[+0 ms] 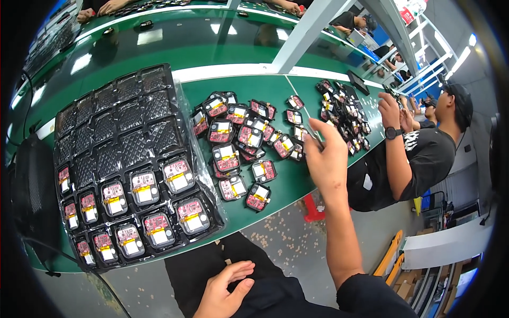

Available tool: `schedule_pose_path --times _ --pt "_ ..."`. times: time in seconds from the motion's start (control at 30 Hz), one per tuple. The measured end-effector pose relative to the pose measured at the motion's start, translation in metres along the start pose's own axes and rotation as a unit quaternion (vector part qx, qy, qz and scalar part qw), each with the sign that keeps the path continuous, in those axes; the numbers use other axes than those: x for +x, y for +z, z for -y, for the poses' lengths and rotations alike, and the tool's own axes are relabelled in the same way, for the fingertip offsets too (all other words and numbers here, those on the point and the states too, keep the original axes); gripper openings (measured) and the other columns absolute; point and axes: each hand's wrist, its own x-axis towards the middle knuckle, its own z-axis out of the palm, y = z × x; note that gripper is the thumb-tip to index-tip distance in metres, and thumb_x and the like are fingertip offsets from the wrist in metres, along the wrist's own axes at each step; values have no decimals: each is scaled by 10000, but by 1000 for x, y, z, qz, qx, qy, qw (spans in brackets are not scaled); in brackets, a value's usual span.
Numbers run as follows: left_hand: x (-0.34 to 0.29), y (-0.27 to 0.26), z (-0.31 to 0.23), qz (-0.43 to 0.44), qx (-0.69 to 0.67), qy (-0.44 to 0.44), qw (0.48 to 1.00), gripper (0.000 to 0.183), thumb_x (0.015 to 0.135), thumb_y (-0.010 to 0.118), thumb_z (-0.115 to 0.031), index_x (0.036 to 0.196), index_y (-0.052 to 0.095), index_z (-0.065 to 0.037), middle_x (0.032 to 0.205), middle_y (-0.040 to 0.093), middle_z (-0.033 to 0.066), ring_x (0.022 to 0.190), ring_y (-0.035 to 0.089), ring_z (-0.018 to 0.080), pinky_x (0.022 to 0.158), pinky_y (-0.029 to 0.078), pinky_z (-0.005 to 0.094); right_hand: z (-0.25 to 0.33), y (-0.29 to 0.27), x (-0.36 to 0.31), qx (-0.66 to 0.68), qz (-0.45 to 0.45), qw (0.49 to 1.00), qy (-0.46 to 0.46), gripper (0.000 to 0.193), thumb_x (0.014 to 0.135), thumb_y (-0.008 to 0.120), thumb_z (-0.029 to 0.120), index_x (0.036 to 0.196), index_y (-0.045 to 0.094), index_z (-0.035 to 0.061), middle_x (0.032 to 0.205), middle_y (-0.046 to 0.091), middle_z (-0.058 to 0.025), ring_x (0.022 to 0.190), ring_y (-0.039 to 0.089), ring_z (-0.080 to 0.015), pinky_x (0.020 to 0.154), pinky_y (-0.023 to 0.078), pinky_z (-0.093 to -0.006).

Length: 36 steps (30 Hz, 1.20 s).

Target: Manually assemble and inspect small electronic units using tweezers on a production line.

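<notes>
My right hand (330, 160) reaches over the bench at the right edge of a loose pile of small square circuit-board modules (250, 135). Its thumb and fingers close around something thin and dark that is mostly hidden. The modules have rounded black casings, red boards, yellow strips and white blocks. My left hand (227, 290) rests above my lap, fingers stretched out and holding nothing. To the left lies a black plastic tray (119, 163) with rows of pockets. Modules like the others fill its nearer rows, while the farther pockets hold none.
A second heap of modules (344, 114) lies farther right, before a co-worker in black (424, 153) whose hands are raised. A white metal post (307, 40) rises behind the pile. A black bag-like object (33, 196) stands left of the tray on the green bench (286, 183).
</notes>
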Motion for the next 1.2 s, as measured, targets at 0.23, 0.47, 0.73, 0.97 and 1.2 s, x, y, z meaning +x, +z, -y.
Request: schedule_pose_path --times 0.23,0.47,0.73,0.97,1.2 --pt "4 -11 4 2 25 2 1000 359 1010 637 -55 1353 578 35 1265 697 165 1191 669 226 1043 506 337 -67 -20 18 -227 -14 970 91 355 895 665 154 1227 694 31 1177 651 -193 1007 687 -379 898 551 -456" --pt "11 -18 10 3 39 -34 999 467 990 694 -141 1383 526 47 1313 661 209 1202 666 284 1049 510 376 -66 -27 18 -66 36 994 82 309 839 795 90 1113 710 -25 845 691 -160 762 674 -286 743 525 -373" --pt "9 -9 6 -12 30 -12 999 316 1018 631 -70 1312 599 41 1238 707 167 1165 675 221 1029 509 326 -53 -28 5 -59 -8 998 19 216 867 773 47 1071 738 -12 925 710 -145 759 670 -253 720 532 -341" --pt "11 -1 -3 1 -92 129 987 297 1013 618 -29 1292 583 68 1277 682 153 1171 677 262 1043 519 365 19 -27 -70 80 117 988 63 251 870 778 58 1105 727 -15 920 707 -115 718 605 -198 674 483 -314" --pt "18 -5 -17 -57 -146 248 956 646 901 806 -116 1426 482 76 1355 624 260 1255 629 321 1083 490 404 57 -8 -129 217 233 940 125 287 874 784 70 1139 717 -19 914 704 -86 677 540 -143 628 434 -287"
